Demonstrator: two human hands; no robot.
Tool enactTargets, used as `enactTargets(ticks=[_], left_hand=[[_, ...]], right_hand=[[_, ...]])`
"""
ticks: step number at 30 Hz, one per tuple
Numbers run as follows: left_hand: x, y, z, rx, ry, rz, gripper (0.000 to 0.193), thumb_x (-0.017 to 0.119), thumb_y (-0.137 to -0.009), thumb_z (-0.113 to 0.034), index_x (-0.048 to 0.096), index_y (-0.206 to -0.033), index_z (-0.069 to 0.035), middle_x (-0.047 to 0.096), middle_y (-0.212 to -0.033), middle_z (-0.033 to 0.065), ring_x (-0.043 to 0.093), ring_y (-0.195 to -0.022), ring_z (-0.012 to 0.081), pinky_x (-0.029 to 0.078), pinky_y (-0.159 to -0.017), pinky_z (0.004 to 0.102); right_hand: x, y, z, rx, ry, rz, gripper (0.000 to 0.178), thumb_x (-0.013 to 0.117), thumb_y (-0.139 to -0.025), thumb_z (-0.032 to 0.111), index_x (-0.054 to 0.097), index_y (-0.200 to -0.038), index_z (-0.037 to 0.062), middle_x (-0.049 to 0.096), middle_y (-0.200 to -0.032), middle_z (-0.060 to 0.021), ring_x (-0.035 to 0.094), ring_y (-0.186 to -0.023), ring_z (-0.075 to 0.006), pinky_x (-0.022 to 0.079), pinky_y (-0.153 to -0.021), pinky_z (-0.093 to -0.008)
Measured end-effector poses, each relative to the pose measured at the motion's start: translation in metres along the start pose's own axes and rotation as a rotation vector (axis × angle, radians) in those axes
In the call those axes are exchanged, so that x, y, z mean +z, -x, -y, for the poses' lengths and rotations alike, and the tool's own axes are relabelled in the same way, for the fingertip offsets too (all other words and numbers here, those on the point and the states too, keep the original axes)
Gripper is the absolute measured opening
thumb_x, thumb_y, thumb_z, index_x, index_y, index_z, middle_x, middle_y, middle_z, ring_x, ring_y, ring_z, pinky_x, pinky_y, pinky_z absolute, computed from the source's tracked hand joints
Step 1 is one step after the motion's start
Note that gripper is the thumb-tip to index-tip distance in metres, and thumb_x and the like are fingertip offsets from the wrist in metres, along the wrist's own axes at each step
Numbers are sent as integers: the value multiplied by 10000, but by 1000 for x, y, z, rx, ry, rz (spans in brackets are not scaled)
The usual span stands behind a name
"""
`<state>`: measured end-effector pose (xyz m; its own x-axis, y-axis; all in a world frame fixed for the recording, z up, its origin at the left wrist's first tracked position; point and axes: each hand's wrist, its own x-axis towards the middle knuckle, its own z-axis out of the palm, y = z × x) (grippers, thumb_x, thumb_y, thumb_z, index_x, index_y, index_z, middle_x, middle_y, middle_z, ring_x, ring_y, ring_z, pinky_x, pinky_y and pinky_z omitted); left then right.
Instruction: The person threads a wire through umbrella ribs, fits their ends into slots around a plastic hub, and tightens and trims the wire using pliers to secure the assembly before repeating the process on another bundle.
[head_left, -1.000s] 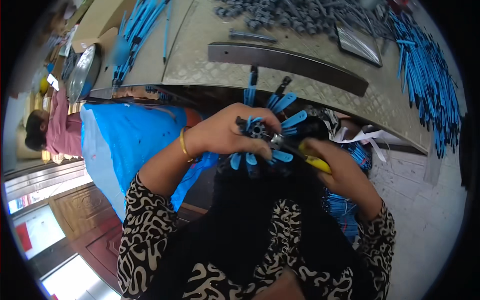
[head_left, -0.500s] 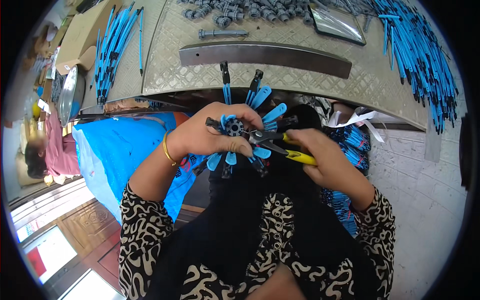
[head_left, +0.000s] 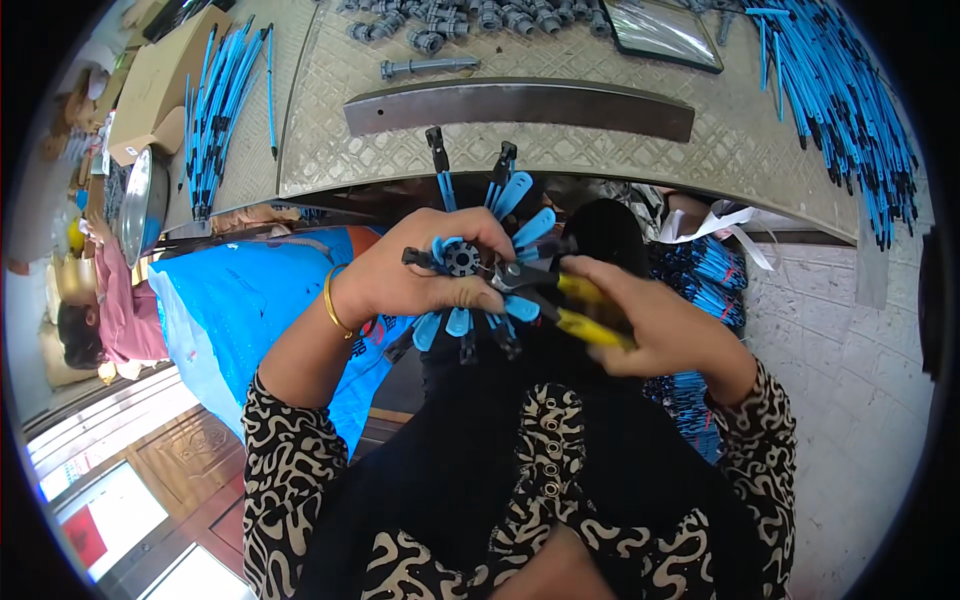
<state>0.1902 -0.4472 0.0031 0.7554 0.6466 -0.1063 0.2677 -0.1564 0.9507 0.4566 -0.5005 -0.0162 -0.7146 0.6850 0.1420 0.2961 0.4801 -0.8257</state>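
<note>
Fingers of the left hand [head_left: 390,280] are curled snugly round a hub assembly [head_left: 462,258] near the middle of the frame, while those of the right hand [head_left: 665,325] (a little blurred) wrap the yellow handles of a pair of pliers [head_left: 528,275]. The hub itself is black and round, its notched face turned to the camera. Blue paddles [head_left: 515,193] with rounded tips, and blue struts ending in black clips [head_left: 437,148], spread out around the grip like spokes. The pliers' grey head sits just right of the hub, near the left thumb; whether its jaws pinch anything, I cannot tell.

Above the hands, the front edge of the bench [head_left: 300,150] runs across the frame, and the topmost clip overlaps it in view, coming near a dark metal bar [head_left: 520,98]. Patterned bench surface shows between bar and edge. At left, a blue bag [head_left: 240,300] crowds the left forearm; blue bundles [head_left: 708,262] lie just beyond the right hand, with a pale brick-patterned surface [head_left: 820,380] stretching farther right.
</note>
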Motion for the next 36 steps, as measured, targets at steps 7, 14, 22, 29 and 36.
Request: enactTargets(ticks=[7,14,22,29,36], left_hand=[[1,-10,-5,-40,76,55,440,772,-651,-287,599,-986,-61,604,-816,47,560,-715,138,444,-655,266],[3,-11,-9,36,-28,104,470,771,-647,-287,598,-1021,-60,608,-845,42,559,-742,141,446,-676,277],[2,-9,-11,-2,-13,112,471,766,-654,-288,594,-1023,-52,614,-881,51,570,-766,158,451,-705,278],[3,-10,-10,46,-25,130,446,758,-669,-273,590,-1014,-47,613,-864,57,578,-757,166,452,-698,280],[5,-11,-10,41,-49,190,484,770,-620,-324,608,-989,-55,630,-859,72,614,-758,226,468,-666,303]], right_hand=[[22,19,-34,516,-1312,431,313,504,-887,265,450,-1054,6,605,-755,-182,629,-591,-207,523,-487,-267],[13,14,-42,546,-1531,586,258,489,-895,272,499,-884,14,612,-840,-198,648,-695,-227,546,-561,-278],[-20,-1,-15,660,-1174,489,331,532,-871,292,488,-882,-36,603,-872,-243,649,-762,-290,554,-624,-331],[-19,2,-20,651,-1154,544,279,499,-893,283,512,-961,12,622,-850,-151,649,-702,-204,555,-610,-294],[-19,9,-9,644,-1119,555,363,474,-908,343,471,-1074,20,600,-770,-94,601,-596,-133,500,-512,-235]])
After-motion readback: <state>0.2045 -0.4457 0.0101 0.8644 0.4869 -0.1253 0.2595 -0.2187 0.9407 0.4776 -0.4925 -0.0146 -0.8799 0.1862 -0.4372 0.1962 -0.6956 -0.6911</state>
